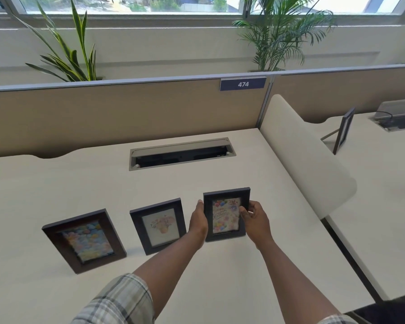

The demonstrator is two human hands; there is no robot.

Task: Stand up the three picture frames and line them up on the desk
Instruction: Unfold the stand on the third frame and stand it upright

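Three picture frames stand in a row on the white desk (56, 183). A brown frame (84, 240) with a pastel picture stands at the left, leaning back. A dark frame (159, 226) with a flower-pot picture stands in the middle. The right dark frame (225, 215), with a birthday card inside, is upright between my hands. My left hand (198, 222) holds its left edge. My right hand (255, 218) grips its right edge, thumb on the front.
A cable tray opening (181, 154) is set into the desk behind the frames. A beige partition (103, 115) marked 474 closes the back. A white divider (309, 155) bounds the right side; another frame (345, 129) stands on the neighbouring desk.
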